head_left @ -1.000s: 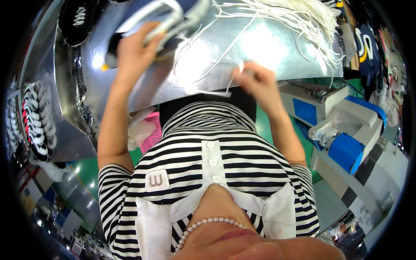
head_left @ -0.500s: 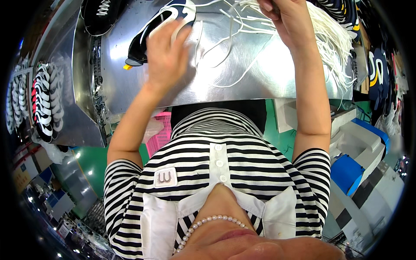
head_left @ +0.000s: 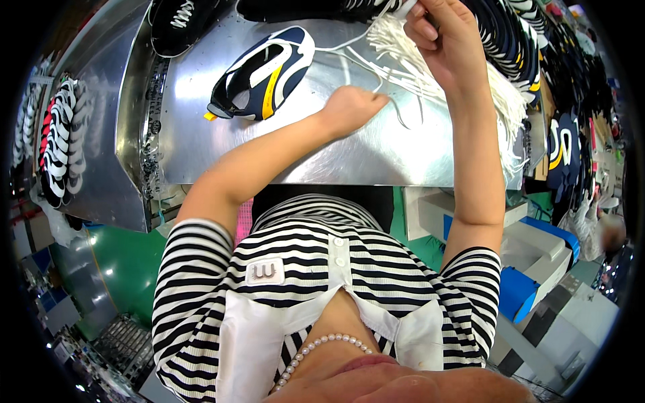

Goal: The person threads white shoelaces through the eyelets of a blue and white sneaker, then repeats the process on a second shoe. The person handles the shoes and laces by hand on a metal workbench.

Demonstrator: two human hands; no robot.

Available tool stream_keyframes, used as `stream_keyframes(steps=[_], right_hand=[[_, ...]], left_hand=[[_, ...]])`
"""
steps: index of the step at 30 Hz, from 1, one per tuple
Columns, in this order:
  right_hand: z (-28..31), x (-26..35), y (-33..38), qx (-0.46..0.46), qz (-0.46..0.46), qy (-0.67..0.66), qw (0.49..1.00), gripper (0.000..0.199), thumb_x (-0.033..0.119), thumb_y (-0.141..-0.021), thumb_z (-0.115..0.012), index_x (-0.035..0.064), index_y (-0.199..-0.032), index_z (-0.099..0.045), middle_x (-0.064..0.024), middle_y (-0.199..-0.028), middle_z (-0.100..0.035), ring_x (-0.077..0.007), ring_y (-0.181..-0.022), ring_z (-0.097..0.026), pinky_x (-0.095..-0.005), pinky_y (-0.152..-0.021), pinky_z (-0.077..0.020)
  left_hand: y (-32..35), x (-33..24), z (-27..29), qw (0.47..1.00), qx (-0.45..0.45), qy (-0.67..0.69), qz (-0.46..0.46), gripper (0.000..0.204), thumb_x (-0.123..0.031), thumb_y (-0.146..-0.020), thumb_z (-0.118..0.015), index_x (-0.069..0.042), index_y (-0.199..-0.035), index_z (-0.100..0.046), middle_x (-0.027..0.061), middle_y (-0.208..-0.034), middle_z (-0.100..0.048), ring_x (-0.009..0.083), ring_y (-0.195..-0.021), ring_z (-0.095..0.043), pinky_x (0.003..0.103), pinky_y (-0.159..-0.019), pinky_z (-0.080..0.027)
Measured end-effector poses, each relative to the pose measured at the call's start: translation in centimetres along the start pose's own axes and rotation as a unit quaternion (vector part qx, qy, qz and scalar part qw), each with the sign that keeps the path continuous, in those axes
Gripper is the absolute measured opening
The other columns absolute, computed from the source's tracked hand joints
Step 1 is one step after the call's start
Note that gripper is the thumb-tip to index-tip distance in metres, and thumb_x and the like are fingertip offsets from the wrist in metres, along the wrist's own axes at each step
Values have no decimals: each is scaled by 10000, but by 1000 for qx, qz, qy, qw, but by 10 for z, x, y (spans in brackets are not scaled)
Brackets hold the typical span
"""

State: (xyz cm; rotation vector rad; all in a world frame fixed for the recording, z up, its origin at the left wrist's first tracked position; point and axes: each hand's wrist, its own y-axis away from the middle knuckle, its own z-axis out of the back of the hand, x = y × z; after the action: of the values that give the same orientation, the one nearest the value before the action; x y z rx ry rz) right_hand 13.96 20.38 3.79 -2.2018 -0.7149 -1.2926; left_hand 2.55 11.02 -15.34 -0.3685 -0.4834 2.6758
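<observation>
Head view shows your left hand low over the counter, its fingers gathered, as it seems, in a pinch on a white lace. Your right hand is raised farther out with curled fingers; something white shows at their tips, but I cannot tell if it is pinched. The shoe upper lies on the counter, left of both hands, and no hand touches it. One strand reaches its edge (whether it is threaded there, I cannot see). If so, a strong pull could drag or turn the upper, because nobody holds it. Also, your right forearm crosses the lace bundle, so loose strands may catch and make a tangle.
</observation>
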Motion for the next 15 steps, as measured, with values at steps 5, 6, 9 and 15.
stream_keyframes(steps=[5,6,9,15], right_hand=[[-29,26,-18,39,24,-44,998,198,214,-1012,-578,29,-980,-639,16,-686,-580,-43,-495,-426,-189,-448,-298],[-48,26,-21,24,5,-13,1000,191,215,-1011,-578,35,-983,-636,15,-672,-553,-45,-511,-434,-187,-452,-298],[-38,16,-9,54,-36,37,997,191,210,-1006,-589,34,-948,-635,13,-664,-538,-41,-522,-431,-185,-445,-284],[-12,-15,12,-18,-7,93,996,124,122,-966,-633,25,-888,-625,-38,-750,-666,-32,-487,-475,-177,-429,-333]], left_hand=[[-93,17,-59,995,-90,41,31,151,-195,-869,-589,-74,-926,-660,140,-720,-645,325,-671,-659,422,-581,-524],[-90,27,-57,995,-89,22,27,162,-208,-874,-597,-68,-922,-662,149,-734,-649,335,-694,-660,426,-602,-527],[-66,9,-9,989,-101,104,30,149,-192,-844,-632,-60,-906,-661,184,-932,-666,336,-865,-657,434,-756,-525],[64,31,113,984,-73,-98,131,181,-94,-783,-681,-63,-959,-703,113,-1041,-660,311,-981,-619,423,-845,-481]])
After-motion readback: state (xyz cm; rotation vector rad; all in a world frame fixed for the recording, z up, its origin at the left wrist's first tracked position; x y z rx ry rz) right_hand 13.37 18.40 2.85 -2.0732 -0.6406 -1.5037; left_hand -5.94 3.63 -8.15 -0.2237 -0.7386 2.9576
